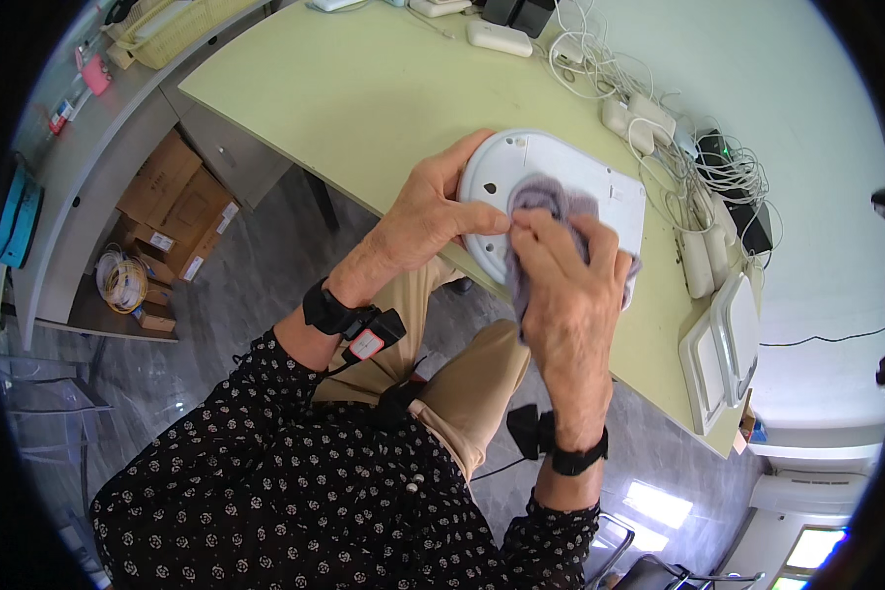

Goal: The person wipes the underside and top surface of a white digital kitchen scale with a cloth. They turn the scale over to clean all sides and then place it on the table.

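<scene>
A white flat plastic device [571, 158], rounded at one end and squared at the other, is tilted up over the near edge of the pale green table. Several small holes show in the face turned toward me. My left hand [442, 199] grips its rounded end, with the thumb on the face and the fingers behind. A bunched grey-purple cloth [542, 195] is under the fingers of my right hand [571, 280], which presses it against that face. The cloth hides the middle of the device and hangs past its lower edge.
The pale green table [324, 81] runs along a wall. Tangled white cables [582, 59] and white adapters [627, 125] line its back. White flat devices [730, 354] lean together at the right end. A grey shelf unit [125, 140] stands left, with cardboard boxes [177, 199] and coiled cable [122, 280] below.
</scene>
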The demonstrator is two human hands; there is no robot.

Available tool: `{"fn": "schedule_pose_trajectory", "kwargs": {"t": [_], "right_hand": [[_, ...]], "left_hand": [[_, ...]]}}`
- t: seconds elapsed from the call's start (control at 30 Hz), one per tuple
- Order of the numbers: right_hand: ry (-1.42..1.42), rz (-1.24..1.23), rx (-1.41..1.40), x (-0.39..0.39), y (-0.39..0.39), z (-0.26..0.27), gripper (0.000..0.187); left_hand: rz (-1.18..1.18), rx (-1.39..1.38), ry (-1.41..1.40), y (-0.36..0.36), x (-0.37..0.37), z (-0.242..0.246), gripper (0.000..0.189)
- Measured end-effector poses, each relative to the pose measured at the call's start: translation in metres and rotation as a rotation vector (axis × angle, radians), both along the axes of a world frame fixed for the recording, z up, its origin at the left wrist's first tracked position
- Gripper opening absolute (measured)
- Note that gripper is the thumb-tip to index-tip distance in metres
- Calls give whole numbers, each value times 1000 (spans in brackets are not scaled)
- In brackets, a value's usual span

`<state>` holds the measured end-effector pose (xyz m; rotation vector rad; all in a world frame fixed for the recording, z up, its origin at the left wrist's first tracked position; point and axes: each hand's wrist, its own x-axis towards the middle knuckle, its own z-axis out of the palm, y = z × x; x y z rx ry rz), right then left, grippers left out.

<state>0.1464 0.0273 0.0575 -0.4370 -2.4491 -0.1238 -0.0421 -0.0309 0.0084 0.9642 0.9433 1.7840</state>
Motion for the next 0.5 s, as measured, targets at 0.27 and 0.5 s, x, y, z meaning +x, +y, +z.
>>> {"fn": "schedule_pose_trajectory", "kwargs": {"t": [0.27,0.5], "right_hand": [[-22,-37,-31,8,-4,2,33],[100,-20,-7,-33,53,7,25]], "left_hand": [[-26,-31,61,-3,-3,3,94],[-35,-9,58,-2,-2,5,94]]}}
